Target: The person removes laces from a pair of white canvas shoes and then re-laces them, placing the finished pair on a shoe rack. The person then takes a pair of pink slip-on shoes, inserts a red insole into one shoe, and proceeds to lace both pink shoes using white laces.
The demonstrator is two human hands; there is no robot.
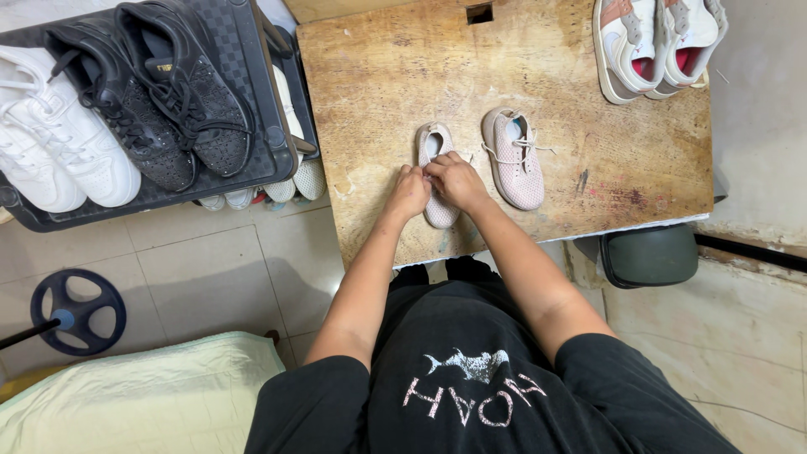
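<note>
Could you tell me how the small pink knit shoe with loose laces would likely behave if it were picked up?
The small pink knit shoe looks light for its size. Its mesh upper probably flexes, and its untied laces would likely dangle.

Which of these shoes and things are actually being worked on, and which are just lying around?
In hand: left hand, right hand, small pink shoe, its mate, wooden board.
Lying about: black sneakers, white sneakers, white-and-orange shoes, tray.

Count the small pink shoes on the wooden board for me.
2. One small pink shoe lies under both hands, left hand and right hand on its middle. The other pink shoe sits just right of it, laces loose, untouched.
</note>
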